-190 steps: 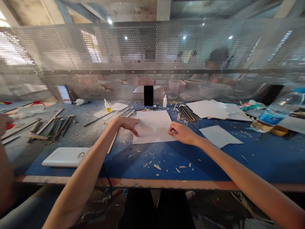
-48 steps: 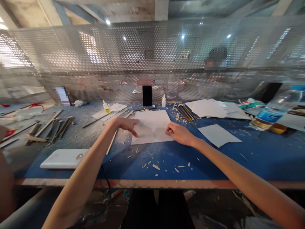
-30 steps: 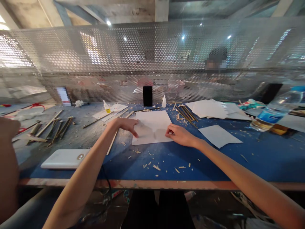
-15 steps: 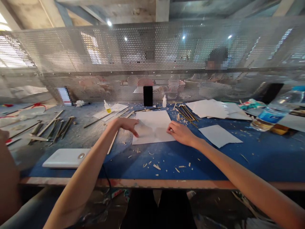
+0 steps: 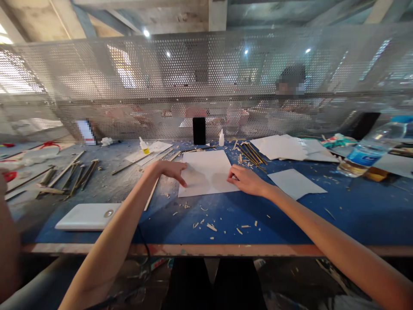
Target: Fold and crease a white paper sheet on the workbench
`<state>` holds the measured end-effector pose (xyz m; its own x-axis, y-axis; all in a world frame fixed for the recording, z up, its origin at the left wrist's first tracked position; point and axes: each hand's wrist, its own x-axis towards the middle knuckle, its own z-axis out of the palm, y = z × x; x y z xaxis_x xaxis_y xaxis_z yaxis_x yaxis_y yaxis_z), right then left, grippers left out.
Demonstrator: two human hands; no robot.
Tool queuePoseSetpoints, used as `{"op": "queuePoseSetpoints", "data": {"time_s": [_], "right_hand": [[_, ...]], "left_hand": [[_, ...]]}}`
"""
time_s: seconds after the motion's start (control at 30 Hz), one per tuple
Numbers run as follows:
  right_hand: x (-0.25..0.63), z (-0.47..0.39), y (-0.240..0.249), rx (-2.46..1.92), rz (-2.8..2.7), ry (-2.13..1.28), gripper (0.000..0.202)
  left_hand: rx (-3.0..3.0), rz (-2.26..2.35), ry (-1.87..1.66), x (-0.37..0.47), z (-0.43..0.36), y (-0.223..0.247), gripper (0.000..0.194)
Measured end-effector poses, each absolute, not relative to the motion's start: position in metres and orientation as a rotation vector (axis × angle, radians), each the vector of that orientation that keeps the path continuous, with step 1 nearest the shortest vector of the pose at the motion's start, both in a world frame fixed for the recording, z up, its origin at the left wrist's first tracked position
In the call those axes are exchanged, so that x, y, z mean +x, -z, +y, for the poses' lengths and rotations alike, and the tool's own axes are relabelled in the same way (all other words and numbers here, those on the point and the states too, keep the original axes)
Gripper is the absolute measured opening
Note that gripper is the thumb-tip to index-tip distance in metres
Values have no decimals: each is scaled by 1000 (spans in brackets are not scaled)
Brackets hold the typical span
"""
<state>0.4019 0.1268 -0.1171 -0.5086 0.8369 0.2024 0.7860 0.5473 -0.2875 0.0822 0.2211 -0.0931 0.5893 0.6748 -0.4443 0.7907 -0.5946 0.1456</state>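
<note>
We have a white sheet (image 5: 206, 170) flat on the blue counter (image 5: 290, 226), our left hand (image 5: 168, 168) at its left edge with grip spread wide, our right hand (image 5: 245, 179) curled narrow at its right edge, though whether that grip pinches anything we cannot tell.

No text is legible, blue bottle label (image 5: 362, 155) included.

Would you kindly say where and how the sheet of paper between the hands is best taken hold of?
Probably pinch the sheet midway along its near edge, from the near side: it looks thin and flat, that edge is uncovered, while the left hand and right hand are at its sides.
</note>
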Motion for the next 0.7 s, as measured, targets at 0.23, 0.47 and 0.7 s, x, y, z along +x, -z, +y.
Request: {"op": "queuePoseSetpoints", "data": {"time_s": [0.23,0.47,0.7], "right_hand": [[393,126,124,-1313,-2433,-140,8],[397,125,121,-1340,-2478,-181,8],[398,126,120,-1388,-2481,-45,8]], "left_hand": [[2506,1205,514,82,220,93,113],[2498,1208,502,83,217,90,110],[2524,1195,500,82,220,93,107]]}}
